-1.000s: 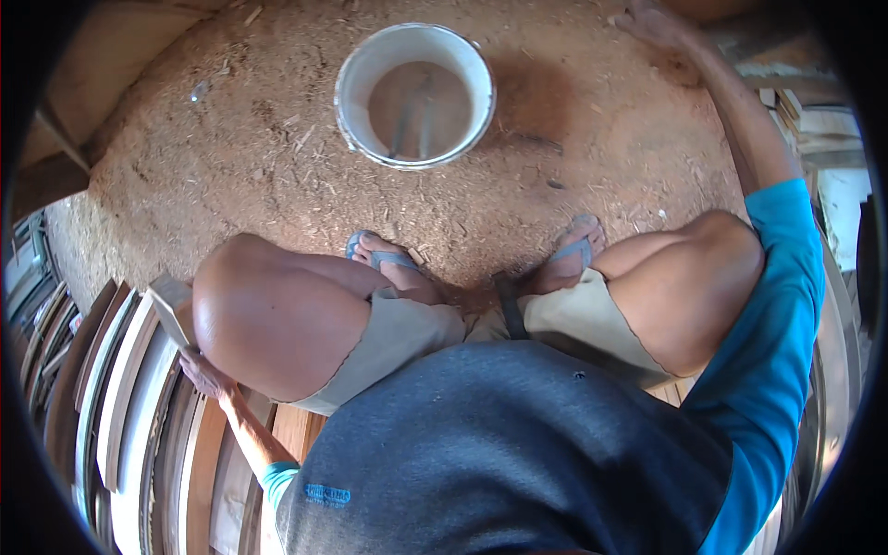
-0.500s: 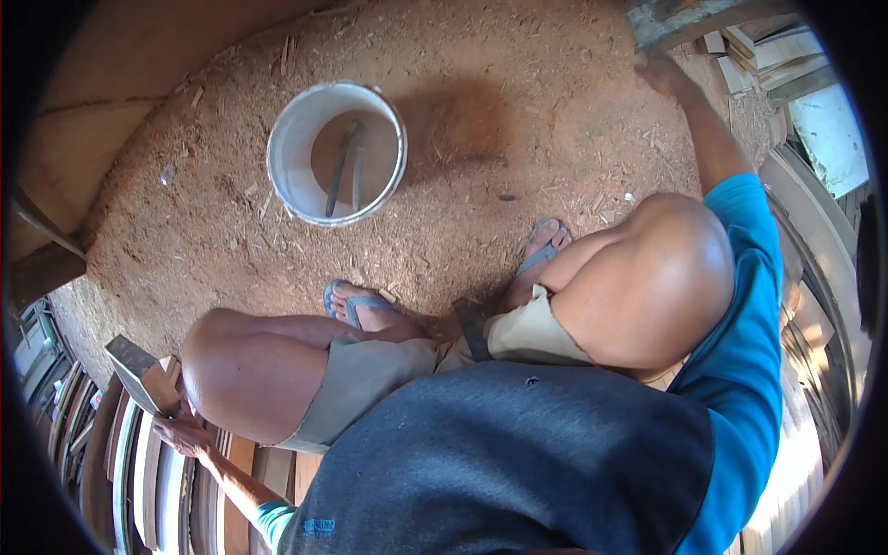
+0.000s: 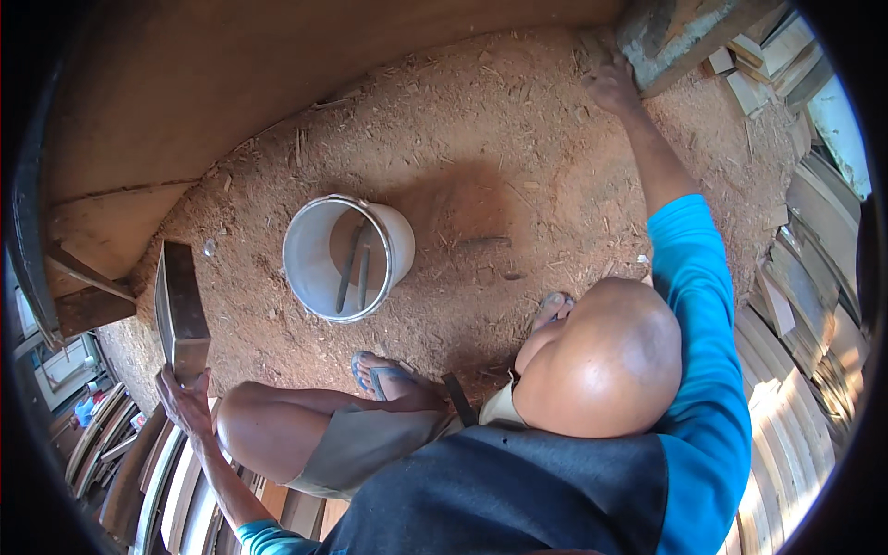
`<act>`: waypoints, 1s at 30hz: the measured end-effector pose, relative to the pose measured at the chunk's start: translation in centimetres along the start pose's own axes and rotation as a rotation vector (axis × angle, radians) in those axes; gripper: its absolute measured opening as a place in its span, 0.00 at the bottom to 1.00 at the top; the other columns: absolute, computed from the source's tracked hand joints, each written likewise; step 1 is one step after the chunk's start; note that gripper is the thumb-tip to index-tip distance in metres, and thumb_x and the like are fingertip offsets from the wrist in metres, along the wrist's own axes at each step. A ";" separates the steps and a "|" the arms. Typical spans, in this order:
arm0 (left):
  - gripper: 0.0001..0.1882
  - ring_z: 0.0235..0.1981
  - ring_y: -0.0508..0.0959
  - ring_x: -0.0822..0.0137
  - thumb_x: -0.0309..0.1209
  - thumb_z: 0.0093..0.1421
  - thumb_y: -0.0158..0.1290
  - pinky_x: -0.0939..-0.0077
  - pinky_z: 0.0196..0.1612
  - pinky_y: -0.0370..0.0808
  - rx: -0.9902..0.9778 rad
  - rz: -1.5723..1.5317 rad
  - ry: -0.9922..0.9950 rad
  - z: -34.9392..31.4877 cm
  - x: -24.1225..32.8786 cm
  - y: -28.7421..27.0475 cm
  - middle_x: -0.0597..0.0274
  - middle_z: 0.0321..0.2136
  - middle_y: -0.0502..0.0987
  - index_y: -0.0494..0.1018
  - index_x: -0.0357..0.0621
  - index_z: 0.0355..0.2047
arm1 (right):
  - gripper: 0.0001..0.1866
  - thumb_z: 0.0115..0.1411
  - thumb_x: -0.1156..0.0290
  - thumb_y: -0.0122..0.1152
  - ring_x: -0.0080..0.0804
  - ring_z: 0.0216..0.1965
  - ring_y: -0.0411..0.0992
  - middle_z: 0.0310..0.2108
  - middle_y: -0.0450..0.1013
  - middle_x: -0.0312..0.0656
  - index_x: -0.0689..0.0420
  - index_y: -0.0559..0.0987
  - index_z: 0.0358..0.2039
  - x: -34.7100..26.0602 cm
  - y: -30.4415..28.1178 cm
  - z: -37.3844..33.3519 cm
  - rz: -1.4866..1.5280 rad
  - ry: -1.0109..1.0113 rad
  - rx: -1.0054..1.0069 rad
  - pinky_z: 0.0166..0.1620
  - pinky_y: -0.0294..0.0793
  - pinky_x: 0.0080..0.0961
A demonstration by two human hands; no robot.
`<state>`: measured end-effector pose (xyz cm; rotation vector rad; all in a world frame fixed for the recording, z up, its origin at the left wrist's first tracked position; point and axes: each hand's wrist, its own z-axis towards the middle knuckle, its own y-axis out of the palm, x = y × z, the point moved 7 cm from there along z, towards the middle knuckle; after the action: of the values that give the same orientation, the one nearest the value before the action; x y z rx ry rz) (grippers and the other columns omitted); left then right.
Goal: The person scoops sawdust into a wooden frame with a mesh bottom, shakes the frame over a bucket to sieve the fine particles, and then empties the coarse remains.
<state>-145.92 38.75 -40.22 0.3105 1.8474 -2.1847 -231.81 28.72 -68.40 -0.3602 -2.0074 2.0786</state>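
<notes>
My left hand [image 3: 190, 400], at the left beside my knee, grips the near end of a rectangular wooden block [image 3: 190, 310]. The block has dark long faces and a paler end, and it tilts upward and away from me. My right arm stretches to the far right. There my right hand [image 3: 610, 85] is by the lower end of a worn wooden beam [image 3: 680, 42] with pale, patchy paint. Its fingers look apart and I see nothing in them, though shadow blurs the tips.
A white bucket [image 3: 400, 245] stands on the shaving-strewn dirt floor [image 3: 444, 120], with two dark sticks [image 3: 353, 273] inside. A large brown panel [image 3: 277, 55] curves along the far left. Stacked boards [image 3: 185, 495] lie around me, with wood offcuts [image 3: 754, 65] at the far right.
My left hand has raised the block and carried it forward. My right hand has moved left along the beam's end. The view has shifted, so the bucket appears lower.
</notes>
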 end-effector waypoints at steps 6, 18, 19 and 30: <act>0.38 0.50 0.73 0.44 0.35 0.42 0.73 0.54 0.51 0.72 0.161 -0.177 0.219 4.6 8.7 -5.0 0.46 0.48 0.71 0.68 0.38 0.52 | 0.35 0.59 0.54 0.54 0.53 0.63 0.59 0.59 0.64 0.59 0.59 0.62 0.64 -1.3 -1.4 -0.7 0.183 -0.002 -0.247 0.66 0.57 0.40; 0.41 0.34 0.72 0.62 0.36 0.32 0.77 0.67 0.34 0.71 0.100 -0.534 0.371 6.4 27.8 -12.5 0.58 0.38 0.72 0.69 0.38 0.47 | 0.22 0.62 0.67 0.47 0.53 0.50 0.74 0.49 0.76 0.53 0.56 0.73 0.56 0.3 0.0 0.9 0.083 0.003 0.153 0.55 0.72 0.43; 0.42 0.32 0.71 0.64 0.36 0.31 0.77 0.68 0.33 0.70 0.079 -0.558 0.341 5.9 28.4 -12.5 0.59 0.36 0.71 0.69 0.38 0.47 | 0.23 0.62 0.67 0.47 0.53 0.50 0.74 0.49 0.76 0.51 0.55 0.72 0.58 0.4 -0.7 -0.9 0.111 0.023 0.163 0.55 0.72 0.43; 0.46 0.33 0.69 0.75 0.50 0.37 0.74 0.80 0.35 0.69 -0.262 -0.807 0.151 5.7 32.4 -8.9 0.65 0.35 0.68 0.66 0.37 0.50 | 0.35 0.64 0.47 0.52 0.53 0.56 0.68 0.60 0.64 0.56 0.57 0.65 0.64 -9.7 -5.6 0.3 0.061 -0.193 0.496 0.54 0.68 0.48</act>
<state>-179.42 32.51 -41.64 -0.4125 2.6391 -2.3539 -222.83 25.43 -62.60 -0.1326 -1.5009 2.6335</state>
